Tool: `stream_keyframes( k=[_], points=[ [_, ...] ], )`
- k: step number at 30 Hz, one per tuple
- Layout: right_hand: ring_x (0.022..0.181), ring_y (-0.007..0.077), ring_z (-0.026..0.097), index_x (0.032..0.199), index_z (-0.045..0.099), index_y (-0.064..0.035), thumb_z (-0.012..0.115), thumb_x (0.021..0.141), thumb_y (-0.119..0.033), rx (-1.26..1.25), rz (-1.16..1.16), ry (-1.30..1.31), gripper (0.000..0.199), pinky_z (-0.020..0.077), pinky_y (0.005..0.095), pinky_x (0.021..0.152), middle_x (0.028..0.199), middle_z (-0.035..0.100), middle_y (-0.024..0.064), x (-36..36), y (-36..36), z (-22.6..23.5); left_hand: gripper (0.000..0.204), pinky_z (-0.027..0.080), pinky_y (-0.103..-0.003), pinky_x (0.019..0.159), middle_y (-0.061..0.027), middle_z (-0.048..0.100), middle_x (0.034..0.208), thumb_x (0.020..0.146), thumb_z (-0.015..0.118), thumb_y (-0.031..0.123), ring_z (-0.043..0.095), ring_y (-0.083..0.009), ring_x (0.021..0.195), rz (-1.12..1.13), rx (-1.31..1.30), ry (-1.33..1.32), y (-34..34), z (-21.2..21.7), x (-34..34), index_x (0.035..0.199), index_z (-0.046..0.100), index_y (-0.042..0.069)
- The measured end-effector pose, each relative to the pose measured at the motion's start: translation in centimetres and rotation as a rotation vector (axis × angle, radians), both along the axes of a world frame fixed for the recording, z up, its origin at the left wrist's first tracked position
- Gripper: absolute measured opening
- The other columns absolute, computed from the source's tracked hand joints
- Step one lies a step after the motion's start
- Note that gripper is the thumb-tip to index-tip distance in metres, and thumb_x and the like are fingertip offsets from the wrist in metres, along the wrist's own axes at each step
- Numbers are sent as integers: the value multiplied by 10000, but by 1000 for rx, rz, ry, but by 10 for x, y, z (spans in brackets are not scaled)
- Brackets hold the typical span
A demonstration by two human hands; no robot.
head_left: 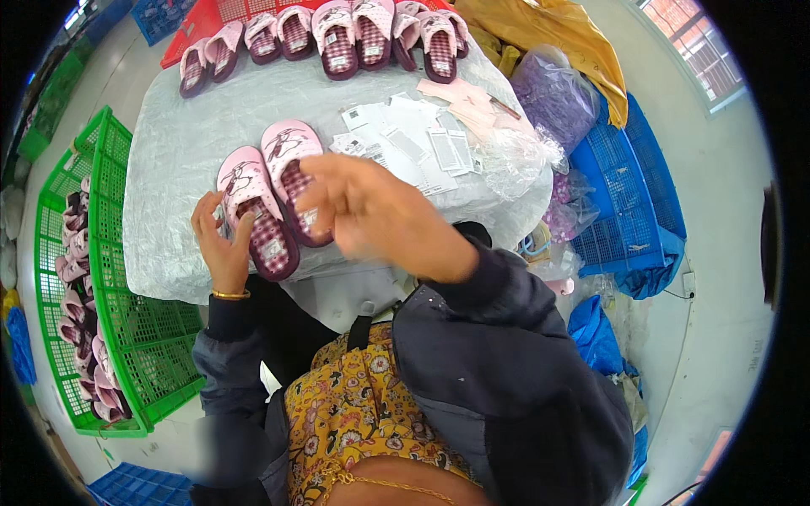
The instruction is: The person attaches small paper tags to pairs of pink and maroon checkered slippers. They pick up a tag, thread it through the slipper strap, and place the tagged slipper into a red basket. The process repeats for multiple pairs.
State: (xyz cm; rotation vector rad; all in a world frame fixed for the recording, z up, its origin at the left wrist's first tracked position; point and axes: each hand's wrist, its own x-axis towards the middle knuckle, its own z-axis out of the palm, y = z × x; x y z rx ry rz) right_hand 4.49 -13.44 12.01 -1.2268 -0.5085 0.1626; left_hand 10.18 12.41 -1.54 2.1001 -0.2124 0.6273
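Note:
Two pink slippers with plaid maroon insoles lie side by side near the front of a grey covered table point(169, 152). My left hand point(221, 246) touches the heel edge of the left slipper point(251, 207), fingers curled and apart. My right hand point(380, 215) hovers blurred over the heel of the right slipper point(289, 156), fingers spread and holding nothing. A pile of white paper tags point(405, 135) lies just right of the slippers.
Several more slippers point(337, 38) line the table's far edge by a red crate point(207, 17). A green crate point(101, 287) with slippers stands at left. Blue crates point(620, 211), a purple bag point(553, 97) and clear plastic bags point(519, 156) sit at right.

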Motion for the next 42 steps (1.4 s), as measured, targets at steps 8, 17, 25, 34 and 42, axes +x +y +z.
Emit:
stream_keyframes(
  k=[8,17,25,34,42],
  points=[
    [855,230,651,915,649,-6,643,924,-215,52,224,-343,209,506,332,733,910,672,129,-47,-74,41,445,430,-341,899,-133,485,1365,902,682,219,482,-247,1209,84,87,-137,-16,27,-19,1278,519,46],
    [893,321,660,927,729,-69,722,766,-420,-1621,-1032,-502,386,521,456,766,918,700,142,155,-277,-124,396,447,-326,885,-158,470,1374,884,650,89,496,-252,1186,-23,136,-195,-61,61,-31,1258,529,41],
    [1027,375,622,1006,718,-53,718,727,-492,-1870,-774,50,520,470,557,869,1032,690,174,167,-280,-102,398,434,-308,870,-143,482,1363,844,647,61,498,-216,1162,-79,161,-101,-98,62,-28,1227,542,43],
    [993,295,601,1048,706,-122,728,742,-429,-1462,-994,-655,434,416,456,886,1030,681,75,138,-288,-90,360,443,-298,855,-134,526,1297,836,661,49,526,-208,1127,-332,198,-100,-152,74,-13,1185,576,20],
    [981,271,571,1057,668,-112,783,669,-320,-1030,-959,-902,455,416,419,911,1002,650,45,54,-189,-70,254,446,-228,709,-43,664,939,913,651,158,587,-92,814,-526,-502,477,-253,65,30,1087,627,-25]
  ],
)
